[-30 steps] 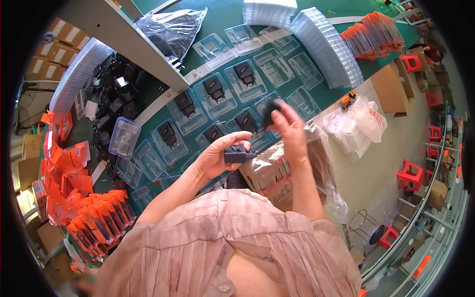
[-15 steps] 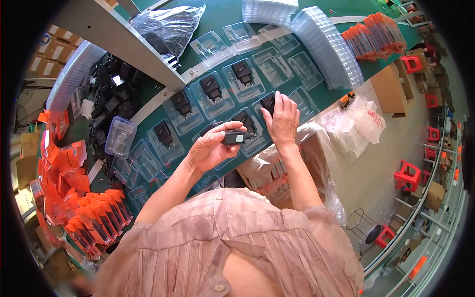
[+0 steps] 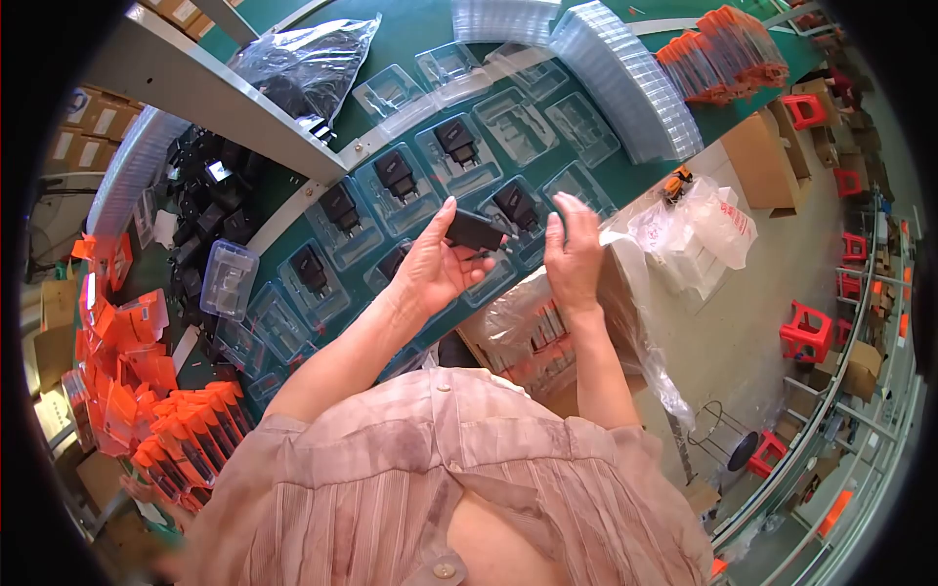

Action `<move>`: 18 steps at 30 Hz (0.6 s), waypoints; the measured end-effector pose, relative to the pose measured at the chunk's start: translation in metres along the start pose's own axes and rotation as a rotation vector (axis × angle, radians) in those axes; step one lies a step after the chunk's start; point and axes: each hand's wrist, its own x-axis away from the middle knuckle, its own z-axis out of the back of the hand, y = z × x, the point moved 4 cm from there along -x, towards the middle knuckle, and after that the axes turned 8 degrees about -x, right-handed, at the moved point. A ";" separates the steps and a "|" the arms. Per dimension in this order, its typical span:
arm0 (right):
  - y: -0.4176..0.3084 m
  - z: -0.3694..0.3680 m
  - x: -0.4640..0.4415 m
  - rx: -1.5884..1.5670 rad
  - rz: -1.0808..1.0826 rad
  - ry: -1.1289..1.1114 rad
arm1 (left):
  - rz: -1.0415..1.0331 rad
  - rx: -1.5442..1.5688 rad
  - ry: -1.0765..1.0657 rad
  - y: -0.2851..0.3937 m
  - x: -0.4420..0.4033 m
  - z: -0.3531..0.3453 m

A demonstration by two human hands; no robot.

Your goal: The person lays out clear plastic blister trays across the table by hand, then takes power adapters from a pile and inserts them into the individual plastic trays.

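Observation:
My left hand (image 3: 430,269) grips a black plug charger (image 3: 476,232) between thumb and fingers, above the trays, with its prongs toward my right hand. My right hand (image 3: 575,256) has released its hold, thumb apart from the slightly blurred fingers, beside a clear plastic tray where a black charger (image 3: 515,203) lies. Other chargers rest in clear trays farther left: one charger (image 3: 455,142) at the back, another charger (image 3: 395,176) and a third charger (image 3: 342,207) along the row. A tray (image 3: 516,127) and its neighbour (image 3: 583,132) hold no charger. My left hand partly hides one tray.
A heap of black chargers (image 3: 200,195) lies at the left. Nested clear trays (image 3: 625,83) stand at the back, near orange-topped packs (image 3: 723,59). More orange packs (image 3: 195,430) stand front left. A metal post (image 3: 234,98) crosses the table. Below is a carton (image 3: 528,337).
My right hand has drawn off the charger in its tray and moved slightly right and down. My left hand has moved right and up, turning its charger so the prongs show.

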 end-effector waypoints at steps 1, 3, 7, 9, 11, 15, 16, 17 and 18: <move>-0.020 0.017 -0.004 0.011 0.019 0.049 | 0.006 0.018 0.034 -0.002 -0.002 0.000; -0.046 0.020 -0.005 -0.040 0.182 -0.042 | 0.023 0.036 0.075 -0.005 -0.012 -0.012; -0.020 0.017 -0.008 -0.575 -0.423 -0.169 | -0.015 0.018 -0.079 -0.006 -0.017 -0.041; -0.007 0.027 -0.019 -0.751 -0.529 -0.318 | 0.008 -0.004 -0.232 -0.005 -0.017 -0.051; -0.008 0.020 -0.013 -0.325 -0.106 -0.520 | 0.066 0.005 -0.375 -0.009 -0.030 -0.045; 0.000 0.019 0.008 -0.299 -0.367 -0.504 | 0.059 -0.089 -0.198 -0.015 -0.032 -0.055; -0.003 0.024 0.011 -0.367 -0.456 -0.520 | 0.032 -0.130 -0.205 -0.016 -0.037 -0.055; -0.002 0.027 0.008 -0.455 -0.519 -0.556 | 0.026 -0.178 -0.214 -0.015 -0.039 -0.056; -0.001 0.031 0.005 -0.540 -0.587 -0.590 | 0.022 -0.230 -0.223 -0.012 -0.039 -0.060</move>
